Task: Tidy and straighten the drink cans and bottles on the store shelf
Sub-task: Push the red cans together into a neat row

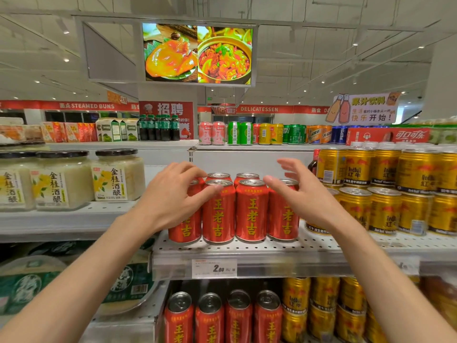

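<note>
**Hands close in on the red cans, mid-frame**

Left hand [170,194] sits over the leftmost red can [185,229], its fingers curled round the upper part and the thumb lying across the rim of the next can; it looks like a loose hold rather than a firm squeeze. Right hand [304,194] hovers by the right end of the group with fingers spread and relaxed, holding nothing, its thumb close to the rightmost can.

From the head view, the red cans [251,211] stand upright in a front row of four, with more tops showing behind, in the centre of the frame on a perforated metal shelf [247,246]. They are probably full, so fairly heavy for their size, stiff enough, but thin-walled and smooth; a hard pinch could dent one and a nudge near the top could tip it. Taking hold round the body, or pushing low on the sides, seems safest.

Gold cans [385,194] are stacked two high just beside them at the right, leaving little room for sliding that way. Jars [64,179] stand well apart at the left. A price tag [214,268] hangs below, and more red cans fill the shelf beneath.
</note>
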`<state>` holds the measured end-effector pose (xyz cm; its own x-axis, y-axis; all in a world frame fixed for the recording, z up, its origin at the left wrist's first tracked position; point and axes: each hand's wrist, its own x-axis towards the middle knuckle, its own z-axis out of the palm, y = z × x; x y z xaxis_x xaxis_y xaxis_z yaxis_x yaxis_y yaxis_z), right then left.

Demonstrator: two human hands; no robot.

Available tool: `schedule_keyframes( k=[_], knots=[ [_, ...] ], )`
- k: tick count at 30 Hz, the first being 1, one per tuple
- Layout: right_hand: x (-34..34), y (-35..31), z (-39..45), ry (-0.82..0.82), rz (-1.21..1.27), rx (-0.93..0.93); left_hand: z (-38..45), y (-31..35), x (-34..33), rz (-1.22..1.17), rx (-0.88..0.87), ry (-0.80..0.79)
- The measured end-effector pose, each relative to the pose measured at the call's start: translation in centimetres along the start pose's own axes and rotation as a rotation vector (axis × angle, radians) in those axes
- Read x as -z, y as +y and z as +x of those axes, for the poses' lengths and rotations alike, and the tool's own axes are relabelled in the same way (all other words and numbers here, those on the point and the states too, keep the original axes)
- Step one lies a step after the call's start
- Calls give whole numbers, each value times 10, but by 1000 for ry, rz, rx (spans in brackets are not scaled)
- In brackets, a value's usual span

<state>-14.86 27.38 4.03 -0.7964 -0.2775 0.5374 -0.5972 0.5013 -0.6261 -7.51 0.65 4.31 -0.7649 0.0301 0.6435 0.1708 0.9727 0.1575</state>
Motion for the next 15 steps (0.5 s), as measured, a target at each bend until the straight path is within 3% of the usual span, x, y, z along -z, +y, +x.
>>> schedule_keyframes(
  k=[5, 15],
  knots=[
    [-13, 18, -29, -19, 90, -104, -11, 3, -4, 81, -9, -105],
    [-19, 27, -37, 7, 134, -121, -15, 2, -9, 27, -9, -70]
  ],
)
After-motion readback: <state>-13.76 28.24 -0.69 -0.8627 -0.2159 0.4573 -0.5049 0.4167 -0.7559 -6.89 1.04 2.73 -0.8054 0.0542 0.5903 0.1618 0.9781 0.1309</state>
